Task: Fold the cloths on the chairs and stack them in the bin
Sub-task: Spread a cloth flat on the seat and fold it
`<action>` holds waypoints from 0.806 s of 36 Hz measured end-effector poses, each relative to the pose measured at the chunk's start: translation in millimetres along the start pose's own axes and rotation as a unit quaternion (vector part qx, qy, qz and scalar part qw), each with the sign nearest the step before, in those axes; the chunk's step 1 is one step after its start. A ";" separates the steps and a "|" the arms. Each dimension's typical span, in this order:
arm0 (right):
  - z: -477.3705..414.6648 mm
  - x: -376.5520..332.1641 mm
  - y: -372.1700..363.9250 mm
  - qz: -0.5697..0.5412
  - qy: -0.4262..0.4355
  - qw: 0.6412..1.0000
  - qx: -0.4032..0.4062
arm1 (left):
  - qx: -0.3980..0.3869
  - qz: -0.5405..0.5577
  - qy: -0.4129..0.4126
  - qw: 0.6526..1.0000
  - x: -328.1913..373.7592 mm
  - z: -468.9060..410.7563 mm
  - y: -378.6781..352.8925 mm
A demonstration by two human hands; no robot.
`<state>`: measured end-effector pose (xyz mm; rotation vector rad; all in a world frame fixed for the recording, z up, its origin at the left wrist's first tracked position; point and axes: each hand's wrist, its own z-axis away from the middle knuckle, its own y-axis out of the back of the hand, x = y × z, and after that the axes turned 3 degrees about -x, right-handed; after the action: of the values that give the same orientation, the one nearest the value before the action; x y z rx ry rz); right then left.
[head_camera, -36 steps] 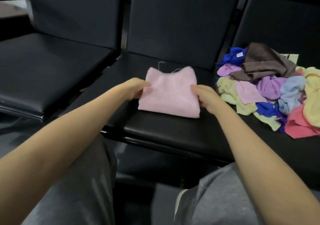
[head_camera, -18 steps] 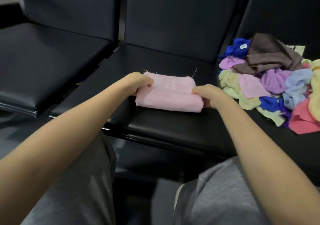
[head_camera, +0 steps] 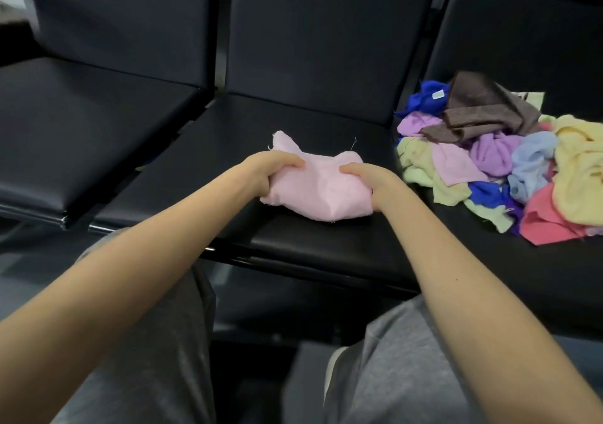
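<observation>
My left hand [head_camera: 277,170] and right hand [head_camera: 365,182] each grip one end of a folded pink cloth [head_camera: 316,192], fingers curled into the fabric. It rests on the middle chair seat [head_camera: 293,241] at twelve o'clock, one corner sticking up at its far left. A loose pile of cloths [head_camera: 522,162] lies on the next seat at two o'clock, apart from the pink one.

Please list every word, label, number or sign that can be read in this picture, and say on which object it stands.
No text can be read here.
White tag on the blue cloth: too small and blurred to read.
Pink cloth and black chairs: no writing visible.
</observation>
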<state>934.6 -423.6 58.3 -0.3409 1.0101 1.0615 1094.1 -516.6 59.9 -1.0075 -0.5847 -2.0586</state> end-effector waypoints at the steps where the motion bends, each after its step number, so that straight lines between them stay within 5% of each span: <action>1: 3.6 -0.4 4.8 -0.012 0.004 1.000 0.001 | -0.023 0.022 0.005 0.999 1.0 2.7 0.3; 9: 27.0 11.9 62.8 -0.125 0.125 0.984 0.034 | -0.177 0.218 -0.035 0.959 13.6 17.9 -32.8; 18: 78.6 63.7 184.9 -0.141 0.186 0.962 0.142 | -0.258 0.168 -0.043 0.951 28.3 54.1 -154.4; 29: 157.1 188.3 295.4 -0.180 0.135 0.961 0.159 | -0.364 0.140 0.029 0.920 -35.7 112.7 -304.0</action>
<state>788.0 -68.9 51.3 -0.3936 1.2856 0.5198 920.3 -240.9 75.5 -1.3355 0.3900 -2.0550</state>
